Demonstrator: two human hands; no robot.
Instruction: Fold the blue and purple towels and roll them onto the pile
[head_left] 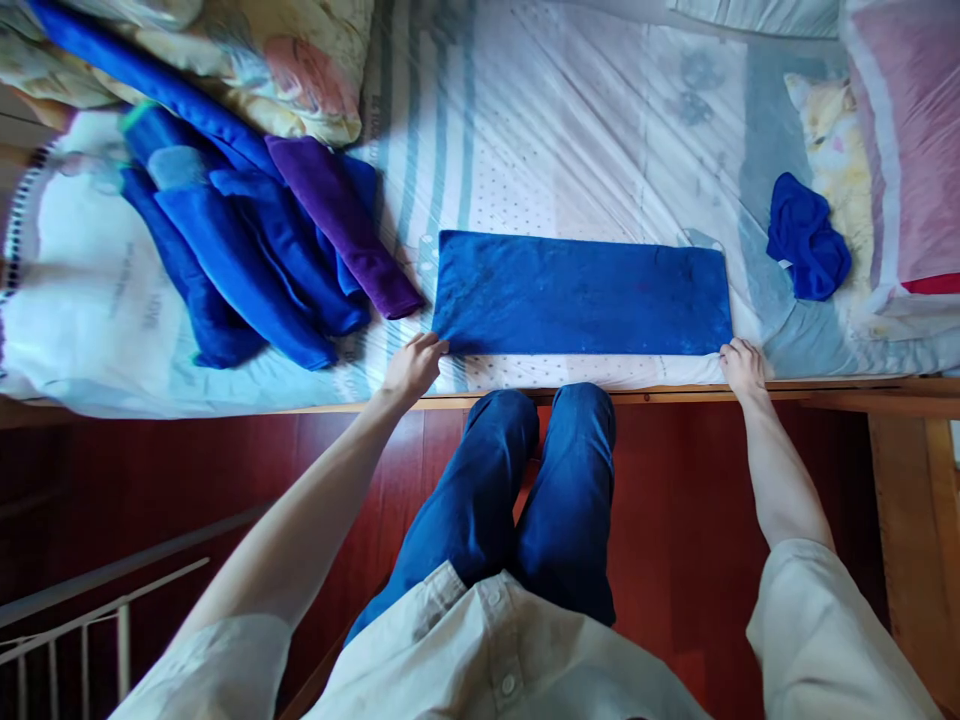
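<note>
Bed sheet (570, 130), pale with stripes and dots, fills most of the upper half, wrinkled in the middle; dark red floor (675, 520) below, wooden bed edge (645, 397) running between the two; far left, white bedding (112, 290) with faint lettering and a dark-and-white trim; lower left, pale metal rack (123, 640) with thin bars, standing over the floor; upper left, floral bedding (300, 60), yellowish with a pinkish patch, bunched up; next to it, pile of blue cloths (247, 270), mostly long rolled or folded shapes overlapping, bits of green at some ends; purple cloth (341, 220), long and narrow, lies slantwise on the right side of the pile, lower end near the flat piece; left hand (416, 365) pinches the near left corner of that piece, fingers closed on the edge; flat blue cloth (581, 295) lies on the sheet close to the bed edge, a wide rectangle spread between both hands, a few small marks on its surface; person's jeans (562, 500) and light shirt (487, 650) show below it, knees at the bed edge; right hand (745, 367) grips the near right corner, fingers bent over it; further right, crumpled blue cloth (806, 237) with a small white tag, beside a yellow cat-face cushion (832, 130); pink pillow (911, 130) at far right, pale border; wooden panel (911, 540) below, lower right.
</note>
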